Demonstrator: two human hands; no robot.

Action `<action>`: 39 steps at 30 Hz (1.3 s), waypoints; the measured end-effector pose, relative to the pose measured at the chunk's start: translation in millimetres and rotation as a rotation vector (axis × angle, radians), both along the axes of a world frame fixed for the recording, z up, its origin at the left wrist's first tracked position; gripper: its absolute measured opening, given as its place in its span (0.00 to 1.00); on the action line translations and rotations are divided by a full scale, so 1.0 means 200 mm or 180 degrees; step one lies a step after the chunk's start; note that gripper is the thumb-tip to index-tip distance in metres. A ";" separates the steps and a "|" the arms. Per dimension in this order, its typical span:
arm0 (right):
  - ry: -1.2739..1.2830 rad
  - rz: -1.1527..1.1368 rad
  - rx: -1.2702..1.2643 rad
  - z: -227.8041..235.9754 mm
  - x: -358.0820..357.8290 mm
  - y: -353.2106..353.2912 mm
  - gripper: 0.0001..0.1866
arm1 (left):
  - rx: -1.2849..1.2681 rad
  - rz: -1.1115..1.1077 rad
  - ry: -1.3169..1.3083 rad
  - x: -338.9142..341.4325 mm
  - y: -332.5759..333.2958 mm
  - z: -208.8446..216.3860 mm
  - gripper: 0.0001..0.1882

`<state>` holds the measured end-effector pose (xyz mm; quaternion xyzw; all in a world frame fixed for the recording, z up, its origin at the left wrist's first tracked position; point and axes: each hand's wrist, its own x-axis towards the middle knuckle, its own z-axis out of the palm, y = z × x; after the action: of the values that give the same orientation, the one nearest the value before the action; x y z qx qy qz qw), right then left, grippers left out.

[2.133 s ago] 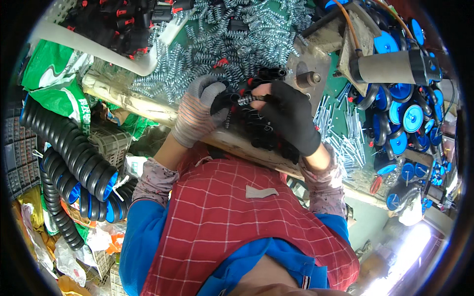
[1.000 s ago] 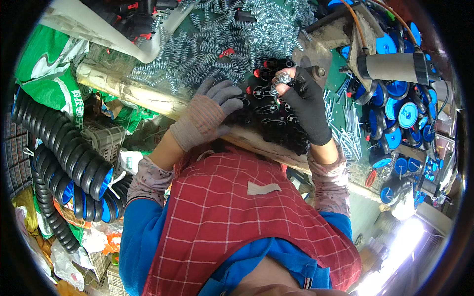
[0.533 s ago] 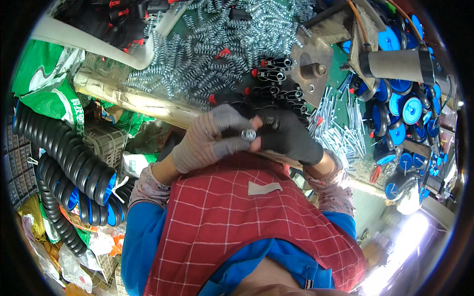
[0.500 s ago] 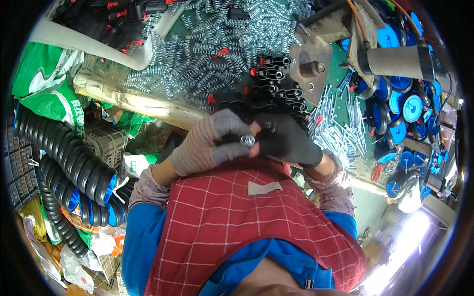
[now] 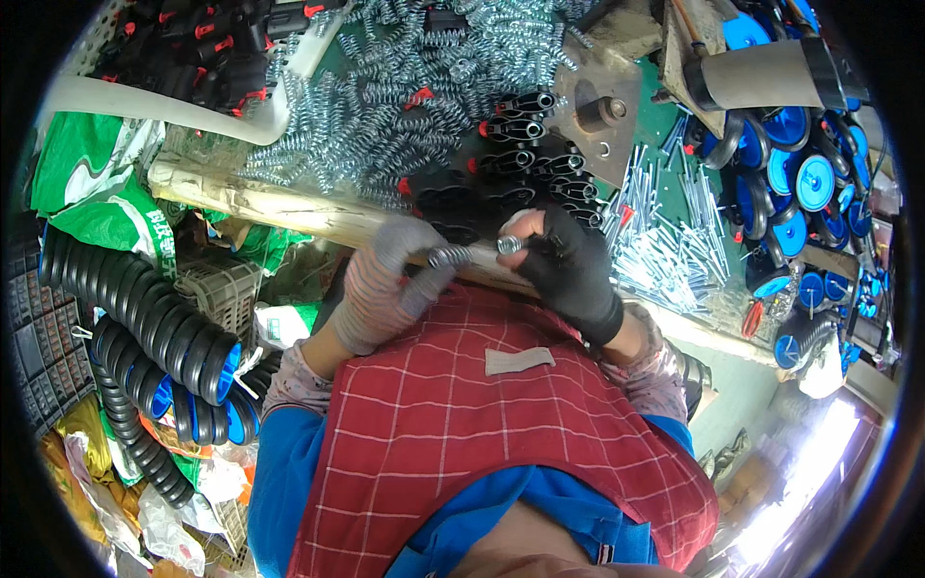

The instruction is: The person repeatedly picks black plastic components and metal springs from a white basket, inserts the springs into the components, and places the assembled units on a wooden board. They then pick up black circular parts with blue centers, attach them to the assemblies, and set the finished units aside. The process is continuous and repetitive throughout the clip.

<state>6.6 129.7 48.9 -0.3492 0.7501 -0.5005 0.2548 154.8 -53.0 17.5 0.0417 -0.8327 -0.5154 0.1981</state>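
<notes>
My left hand (image 5: 390,279), in a grey glove, pinches a silver coil spring (image 5: 455,255) at chest height above the bench edge. My right hand (image 5: 564,268), in a black fingerless glove, grips a small metal bolt (image 5: 509,244) at the spring's right end. Just beyond both hands lies a cluster of black plastic parts (image 5: 520,159) with red tips, and behind it a wide heap of loose silver springs (image 5: 405,96).
A grey metal block with a peg (image 5: 599,111) stands right of the black parts. Long silver pins (image 5: 670,241) lie scattered at right, blue wheels (image 5: 800,183) beyond them. Black corrugated hoses (image 5: 145,318) and green sacks (image 5: 92,193) crowd the left.
Both hands drew back from the black parts on the bench toward my chest. They now hold a spring and bolt between them, tilted slightly differently than half a second ago.
</notes>
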 end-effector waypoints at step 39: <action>0.0344 0.0607 -0.0551 0.08 -0.21 -0.15 0.17 | 0.0657 0.0303 0.0257 -0.26 -0.01 -0.05 0.10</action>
<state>-36.0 99.1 63.9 -0.4660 0.6802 -0.5173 0.2294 102.7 -54.3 6.6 0.0805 -0.7637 -0.5896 0.2503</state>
